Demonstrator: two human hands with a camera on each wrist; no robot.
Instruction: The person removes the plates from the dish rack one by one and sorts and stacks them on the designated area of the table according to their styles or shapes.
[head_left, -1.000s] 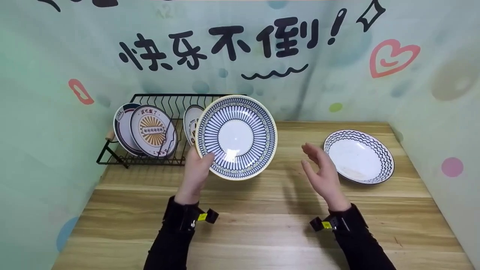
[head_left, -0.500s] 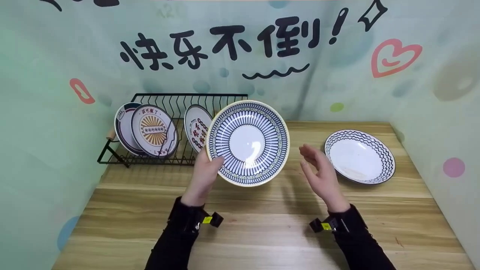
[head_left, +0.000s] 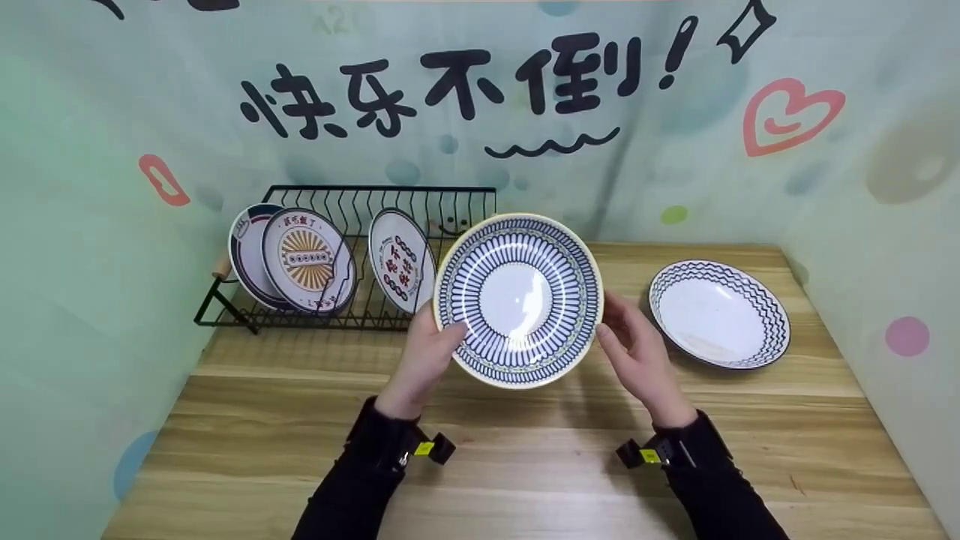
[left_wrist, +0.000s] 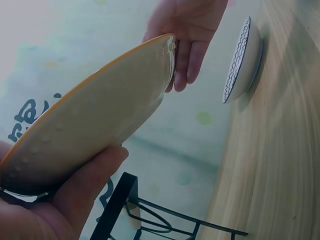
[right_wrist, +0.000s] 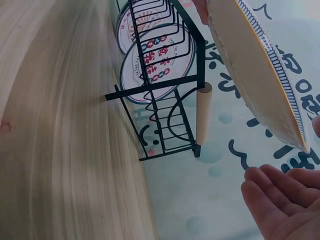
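The left grip pinches the striped dish at its left rim, above the counter. The right grip, fingers relaxed, flanks the right rim, contact unclear; glossy glaze slipping one-handed could mean a drop.

"How are the arms set?"
"Both extend forward, the left sleeve and the right sleeve both black, slanting in toward each other."
"And the left hand?"
"Gripping. Its thumb lies on top, and the left wrist view shows a finger stretched out underneath."
"What about the right hand?"
"Loose, with its palm turned toward the left one and the thumb apart. In the right wrist view the fingers look nearly straight."
"How close are the two?"
"Apart, about level with each other."
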